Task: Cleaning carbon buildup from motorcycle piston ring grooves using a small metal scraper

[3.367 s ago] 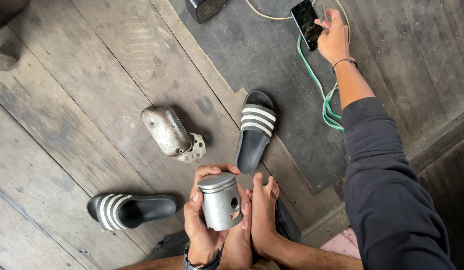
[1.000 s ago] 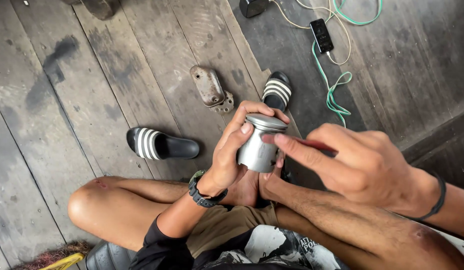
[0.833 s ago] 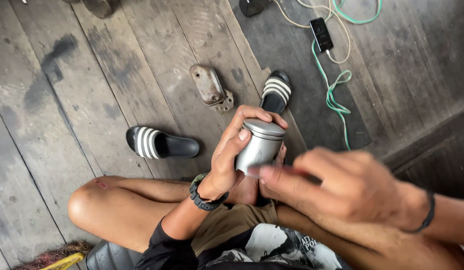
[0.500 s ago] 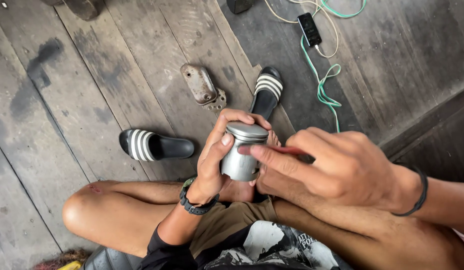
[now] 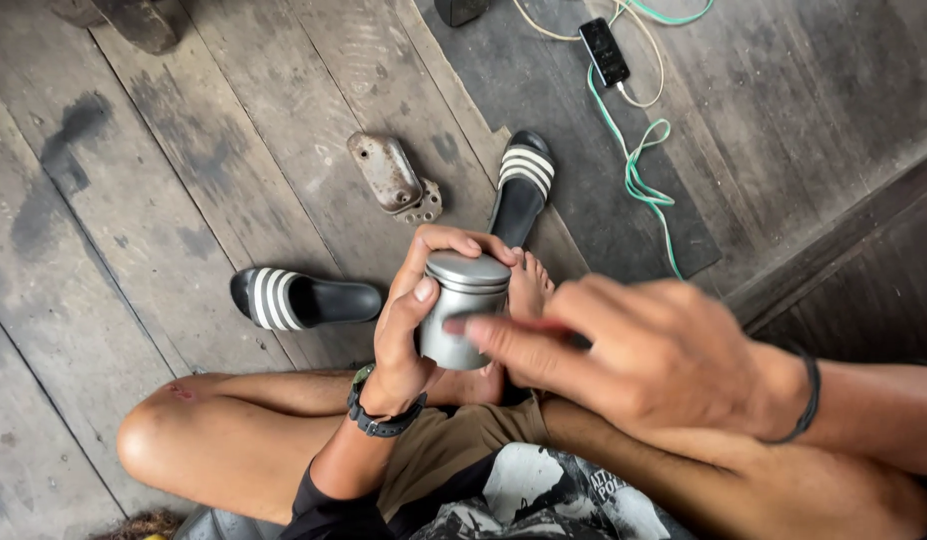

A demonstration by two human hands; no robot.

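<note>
Since half a second ago the right hand (image 5: 653, 355) has slid a bit lower across the metal cylinder (image 5: 461, 310), and it's motion-blurred now; the view has barely shifted. Left hand (image 5: 413, 310) is wrapped around the cylinder from the 9 o'clock side, thumb on the front wall and fingers curled over the far rim, so that's a firm grasp. The cylinder sits upright, dead centre of the view, right above the person's crossed legs and bare foot (image 5: 528, 290). The right hand comes in from 3 o'clock with its fingertips (image 5: 468, 327) touching the cylinder's side wall; I can't tell if it's pinching something or just pressing.

Around it on the wooden floor (image 5: 183, 200): one striped black sandal (image 5: 303, 299) at 9 o'clock, a second sandal (image 5: 521, 185) at 12, just beside a dirty metal cover (image 5: 391, 175) at 11. Phone (image 5: 605, 50) with a green cable (image 5: 638, 170) lies on a dark mat (image 5: 563, 110) up at 1 o'clock, well apart.
</note>
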